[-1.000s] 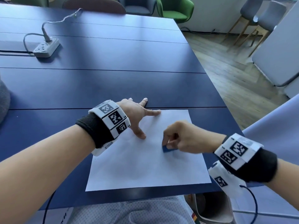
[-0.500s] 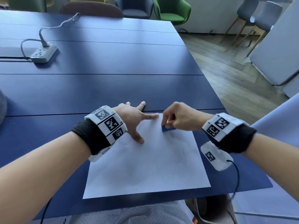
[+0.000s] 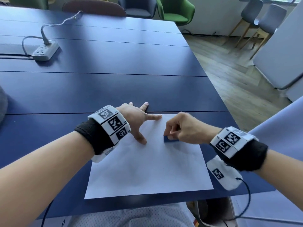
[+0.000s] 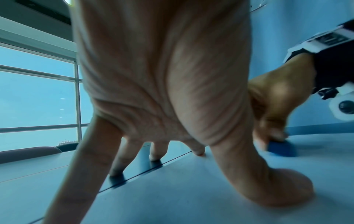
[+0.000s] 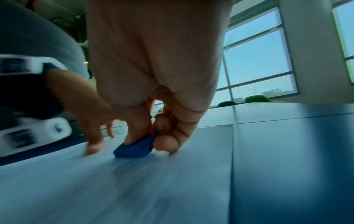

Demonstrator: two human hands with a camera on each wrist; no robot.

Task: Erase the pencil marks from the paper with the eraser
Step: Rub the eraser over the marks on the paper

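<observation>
a white rectangular sheet of paper point(image 3: 147, 164) lies flat near the near edge of the dark blue panelled surface point(image 3: 101, 89), its far edge running just along a seam between two panels. the small blue block eraser point(image 3: 170, 139) sits on the far right part of the sheet, its underside touching the paper.

the right hand point(image 3: 183, 128) makes its grip on the eraser: fingers curled down over it, thumb and fingertips pinching its top and sides. in the right wrist view the eraser point(image 5: 135, 147) is pressed between the thumb and a fingertip, tilted a little, with the paper point(image 5: 114, 181) streaked by motion blur beneath it. faint grey smudges show on the sheet near the eraser and toward the middle; whether they are pencil marks is too faint to tell.

the left hand point(image 3: 139, 120) lies spread and flat at the far left corner of the sheet, fingers straight, gripping nothing. its thumb and index finger press on the paper, while the other fingertips reach past the far edge onto the surface. the left wrist view shows the left hand point(image 4: 162, 75) arched on its fingertips, with the eraser point(image 4: 281, 149) and the right hand point(image 4: 272, 106) just to the right of it, near but apart.

both wrists wear black bands with white blocks printed with square black markers. a grey power strip point(image 3: 45, 50) with its cable rests well off at the far left of the surface. green and grey chairs stand beyond the far edge, and a wooden floor point(image 3: 229, 71) lies to the right.
</observation>
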